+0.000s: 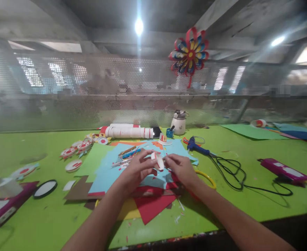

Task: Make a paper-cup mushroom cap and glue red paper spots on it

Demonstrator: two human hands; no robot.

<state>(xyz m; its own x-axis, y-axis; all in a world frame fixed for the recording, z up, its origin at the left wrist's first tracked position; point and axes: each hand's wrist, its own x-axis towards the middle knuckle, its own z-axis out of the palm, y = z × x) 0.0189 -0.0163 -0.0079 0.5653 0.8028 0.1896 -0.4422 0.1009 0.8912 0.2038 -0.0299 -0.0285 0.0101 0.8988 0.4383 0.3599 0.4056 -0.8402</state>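
My left hand [140,169] has its fingers wrapped round the edge of a small white paper cup piece [158,161] with red marks. Close to its right side is my right hand [178,167], thumb and fingertips pinched together; whatever they hold is too small to make out. Both hands are over light blue paper sheets [105,177] stacked with red and brown ones. Pens and a blue marker [131,153] lie just behind my left hand. A white and red cup piece [164,140] stands on the sheets' far edge.
A blue glue gun [197,146] with a black cord lies right, near a purple power strip [284,170]. White rolled tubes [128,132], a flask [178,122] and a small blue pot [169,132] stand behind. Decorated paper discs [73,165] and a tape roll [45,189] lie left.
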